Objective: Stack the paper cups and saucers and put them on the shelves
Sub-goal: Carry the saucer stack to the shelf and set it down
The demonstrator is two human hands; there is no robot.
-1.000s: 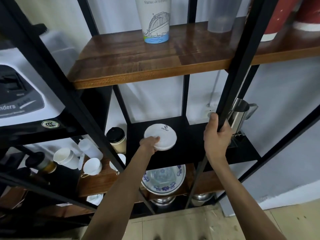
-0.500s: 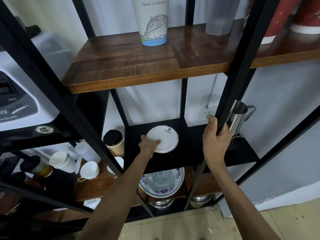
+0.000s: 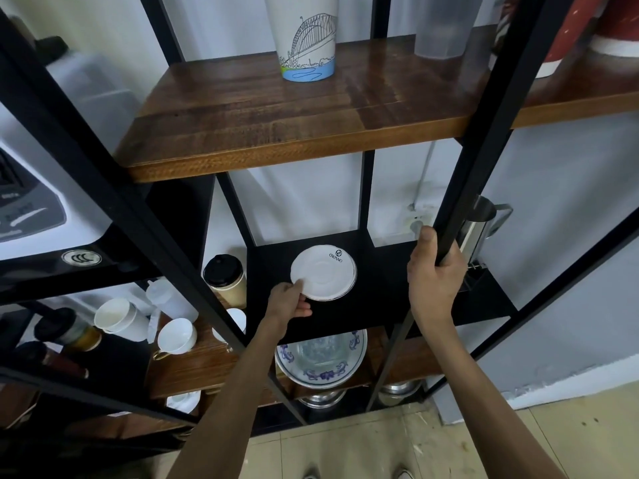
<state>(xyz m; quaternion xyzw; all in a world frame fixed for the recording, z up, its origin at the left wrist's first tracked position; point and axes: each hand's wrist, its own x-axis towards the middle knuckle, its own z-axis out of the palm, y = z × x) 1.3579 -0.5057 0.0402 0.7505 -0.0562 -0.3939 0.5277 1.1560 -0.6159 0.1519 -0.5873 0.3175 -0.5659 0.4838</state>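
A stack of white saucers (image 3: 326, 273) with a small dark logo lies on the black middle shelf (image 3: 380, 299). My left hand (image 3: 288, 302) grips the stack's near-left rim, thumb on top. My right hand (image 3: 434, 274) is wrapped around a black upright post (image 3: 484, 133) of the shelf frame. White paper cups (image 3: 119, 319) lie on their sides on a lower wooden shelf at the left. A tan paper cup with a black lid (image 3: 226, 278) stands just left of the black shelf.
A tall printed cup (image 3: 306, 39) and a clear tumbler (image 3: 444, 25) stand on the upper wooden shelf (image 3: 276, 115). A steel pitcher (image 3: 482, 226) sits right of the post. A blue-patterned plate (image 3: 321, 357) and a white teacup (image 3: 176, 337) rest below. A white appliance (image 3: 31, 202) fills the left.
The saucer stack has slid a little deeper onto the black shelf with my left hand still on its rim. My right hand stays on the post.
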